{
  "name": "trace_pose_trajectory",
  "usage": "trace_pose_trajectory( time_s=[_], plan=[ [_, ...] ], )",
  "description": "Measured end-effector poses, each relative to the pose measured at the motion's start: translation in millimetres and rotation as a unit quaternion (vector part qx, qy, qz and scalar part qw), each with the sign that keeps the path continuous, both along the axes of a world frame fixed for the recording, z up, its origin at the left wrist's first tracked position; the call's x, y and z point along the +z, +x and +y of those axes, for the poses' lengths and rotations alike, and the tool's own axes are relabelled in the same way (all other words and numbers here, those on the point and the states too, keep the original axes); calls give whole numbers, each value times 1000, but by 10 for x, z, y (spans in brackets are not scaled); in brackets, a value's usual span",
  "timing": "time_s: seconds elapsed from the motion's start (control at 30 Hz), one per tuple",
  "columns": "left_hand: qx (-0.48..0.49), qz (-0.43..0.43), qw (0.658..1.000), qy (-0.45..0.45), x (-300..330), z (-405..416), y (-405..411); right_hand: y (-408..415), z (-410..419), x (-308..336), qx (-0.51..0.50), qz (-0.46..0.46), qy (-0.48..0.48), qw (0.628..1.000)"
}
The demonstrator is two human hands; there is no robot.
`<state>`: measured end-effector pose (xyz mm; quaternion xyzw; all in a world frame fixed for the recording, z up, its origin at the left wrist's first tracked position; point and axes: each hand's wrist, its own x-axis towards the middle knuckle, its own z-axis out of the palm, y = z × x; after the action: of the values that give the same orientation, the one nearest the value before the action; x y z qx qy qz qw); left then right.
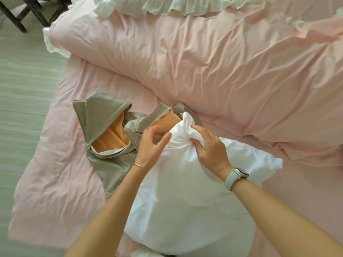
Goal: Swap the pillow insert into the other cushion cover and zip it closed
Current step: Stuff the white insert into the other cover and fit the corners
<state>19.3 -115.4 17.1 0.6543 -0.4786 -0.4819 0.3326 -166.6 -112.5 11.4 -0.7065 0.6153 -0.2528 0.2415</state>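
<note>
Head view: the white pillow insert (185, 191) lies on the bed (55, 182), its far corner at the grey cover (111, 160) mouth. Right hand (209, 147) bunches that corner; left hand (152, 145), fingers loose, hovers beside it. Stuffing barely begun; zipping remains.

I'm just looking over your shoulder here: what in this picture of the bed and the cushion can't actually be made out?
- Head view: the left hand is motion-blurred, so whether it touches the grey cover is unclear.
- The white insert and both hands hide the cover's nearer opening and any zip there.
- The insert's near end is cut off by the bottom edge.
- The dark furniture at top left is cropped; I cannot tell what it is.
</note>
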Motion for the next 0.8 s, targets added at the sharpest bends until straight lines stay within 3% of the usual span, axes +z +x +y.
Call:
trace_pose_trajectory(
  time_s=[0.07,0.13,0.23,0.33,0.43,0.5,0.7,0.8],
  plan=[
    [69,-154,981,-101,-101,-144,84,28,-1,11,6,-13,-6,1000],
    [98,-267,954,-97,-235,-270,115,56,19,35,20,-25,-10,999],
    [77,-308,947,-39,-343,-456,119,64,57,54,12,-26,9,1000],
    [79,-248,965,-39,-254,-614,200,67,47,47,26,-9,-5,1000],
    [-7,-78,997,-20,-59,-504,272,138,-49,28,126,27,-77,989],
    [-56,-8,998,-3,81,-376,309,234,-108,12,197,57,-113,972],
    [-19,-21,998,-52,324,-320,391,504,14,-9,198,72,-107,972],
    [98,15,993,-70,420,-425,424,361,179,-52,183,109,-127,969]
  ],
)
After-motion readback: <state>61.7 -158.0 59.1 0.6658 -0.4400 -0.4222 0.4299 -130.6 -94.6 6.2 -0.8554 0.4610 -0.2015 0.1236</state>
